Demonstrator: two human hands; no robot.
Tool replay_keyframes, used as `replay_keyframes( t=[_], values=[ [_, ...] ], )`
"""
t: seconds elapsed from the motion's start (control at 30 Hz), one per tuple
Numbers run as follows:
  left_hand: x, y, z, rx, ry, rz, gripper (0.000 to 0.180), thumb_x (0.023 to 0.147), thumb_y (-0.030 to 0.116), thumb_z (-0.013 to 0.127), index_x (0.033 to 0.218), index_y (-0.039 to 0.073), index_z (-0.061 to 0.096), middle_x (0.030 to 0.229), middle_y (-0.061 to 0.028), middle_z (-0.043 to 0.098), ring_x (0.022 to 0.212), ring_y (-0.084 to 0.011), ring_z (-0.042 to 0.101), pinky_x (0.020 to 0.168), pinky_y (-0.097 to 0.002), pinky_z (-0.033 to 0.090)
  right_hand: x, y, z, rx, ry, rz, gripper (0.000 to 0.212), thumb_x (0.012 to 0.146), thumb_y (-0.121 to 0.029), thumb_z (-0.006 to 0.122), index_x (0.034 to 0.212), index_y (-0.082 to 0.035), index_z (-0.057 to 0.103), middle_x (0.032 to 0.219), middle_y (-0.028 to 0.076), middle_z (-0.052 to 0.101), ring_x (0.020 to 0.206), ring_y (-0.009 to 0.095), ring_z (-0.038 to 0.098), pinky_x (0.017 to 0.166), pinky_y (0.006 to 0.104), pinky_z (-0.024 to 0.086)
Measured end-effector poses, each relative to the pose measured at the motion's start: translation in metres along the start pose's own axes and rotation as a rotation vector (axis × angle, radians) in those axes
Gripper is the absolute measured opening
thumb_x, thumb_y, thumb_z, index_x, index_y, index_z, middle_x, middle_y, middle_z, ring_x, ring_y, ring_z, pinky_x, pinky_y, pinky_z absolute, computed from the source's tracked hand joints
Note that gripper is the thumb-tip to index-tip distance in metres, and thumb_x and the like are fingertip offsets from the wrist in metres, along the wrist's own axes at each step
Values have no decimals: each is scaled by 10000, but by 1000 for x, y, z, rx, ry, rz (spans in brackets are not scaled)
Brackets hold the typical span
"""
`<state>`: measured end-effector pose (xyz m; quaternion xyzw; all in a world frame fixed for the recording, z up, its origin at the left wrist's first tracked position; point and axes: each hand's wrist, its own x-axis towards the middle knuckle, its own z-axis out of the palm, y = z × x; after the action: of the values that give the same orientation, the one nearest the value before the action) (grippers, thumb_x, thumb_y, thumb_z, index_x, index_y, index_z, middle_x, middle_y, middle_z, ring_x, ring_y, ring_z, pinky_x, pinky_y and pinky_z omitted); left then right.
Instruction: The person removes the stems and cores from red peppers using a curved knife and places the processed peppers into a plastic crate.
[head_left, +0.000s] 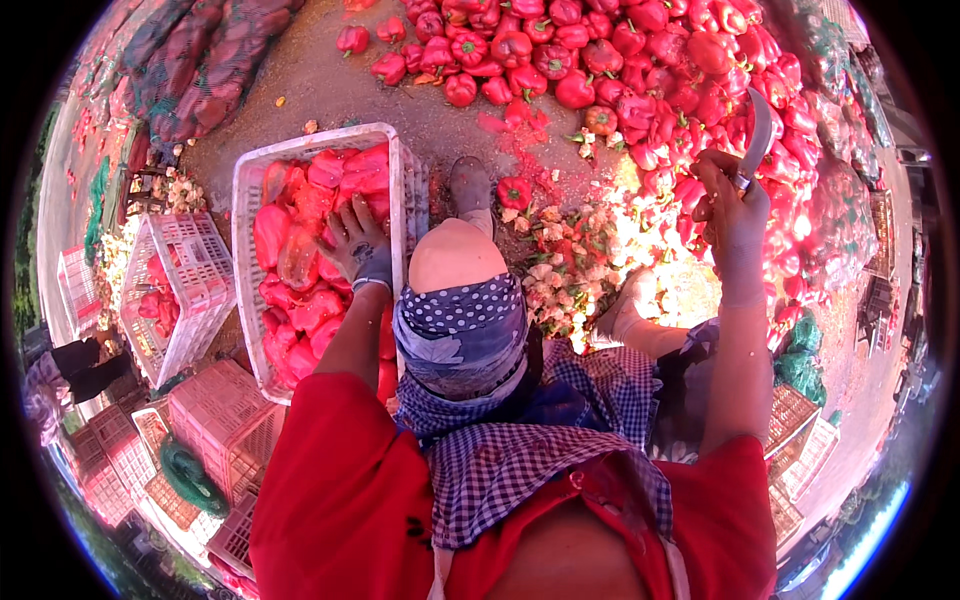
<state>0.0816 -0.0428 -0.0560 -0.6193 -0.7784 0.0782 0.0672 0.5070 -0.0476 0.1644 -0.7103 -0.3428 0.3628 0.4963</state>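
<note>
Red shirt (330, 480): It was the nearest thing to the camera, together with a checked apron (540, 480), which was probably worn to protect the clothes.
Crate (240, 200): It was of pale plastic and stood on the ground (320, 80) at the person's left, just beside the left knee (458, 258). I think this place was chosen so that the left arm could reach it easily.
Peppers in the crate (315, 310): They were red and filled a large part of the crate. Many seemed to be without stems.
Left hand (357, 243): It lay over these peppers with the fingers spread. The grip was released, because no pepper was clearly enclosed in it.
Right hand (730, 200): It was raised at the person's right, well apart from the crate. The grip was closed around the handle of a knife.
Knife (762, 130): Its curved blade pointed upward, out of the fist. Held like this, I judge, the edge was safely far from the legs.
Pepper pile (600, 50): Many red peppers lay loose on the ground, ahead and to the right, perhaps for convenience of the right arm.
Stem pieces (565, 255): These pale scraps lay between the feet, probably because that spot was below the hands.
Net bags (205, 70): They lay beyond the crate, and the mesh seemed to keep their red contents together.
</note>
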Motion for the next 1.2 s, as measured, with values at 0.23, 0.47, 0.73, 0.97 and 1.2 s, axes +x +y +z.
replay_keyframes(
  t=[0.23, 0.47, 0.73, 0.97, 1.2],
  values=[
    [8, -10, 15, -8, -33, 11, 629, 911, 436, 524, 1460, 209, 318, 1474, -68, 400, 1387, -304, 325, 1048, -729, 115, 5, 14, -33, 232, 18, 19, 269, 883, -158, 687, 1059, 36, 631, 730, 42, 611, 445, 77, 508, 379, 209, 375],
    [98, -26, -66, -552, 47, 199, 345, 885, 326, 599, 1013, 15, 675, 877, -201, 690, 774, -341, 678, 703, -436, 520, 1, 13, -65, 323, 51, -28, 263, 880, -171, 696, 1030, 39, 646, 756, 65, 636, 476, 72, 521, 416, 211, 412],
    [172, 176, -117, -327, -423, 694, 510, 843, 435, 652, 1120, 6, 650, 1071, -221, 672, 1013, -348, 649, 862, -413, 499, -2, 10, -76, 280, 121, -33, 258, 883, -175, 693, 1031, 32, 646, 758, 54, 623, 476, 70, 517, 411, 198, 390],
    [122, 297, 60, -57, -705, 657, 594, 820, 507, 622, 1235, 83, 614, 1279, -227, 568, 1183, -382, 553, 1005, -436, 448, -7, 12, -84, 100, 164, 109, 196, 904, -113, 635, 1050, 17, 643, 759, 27, 606, 495, 45, 476, 434, 190, 345],
    [87, 291, 142, -383, -881, 320, 795, 727, 398, 739, 1358, 17, 442, 1297, -232, 556, 1198, -378, 545, 997, -432, 454, -13, 21, -88, 148, 263, 223, 200, 888, -49, 609, 1056, 59, 601, 766, 76, 593, 446, 72, 461, 397, 208, 300]
  ],
)
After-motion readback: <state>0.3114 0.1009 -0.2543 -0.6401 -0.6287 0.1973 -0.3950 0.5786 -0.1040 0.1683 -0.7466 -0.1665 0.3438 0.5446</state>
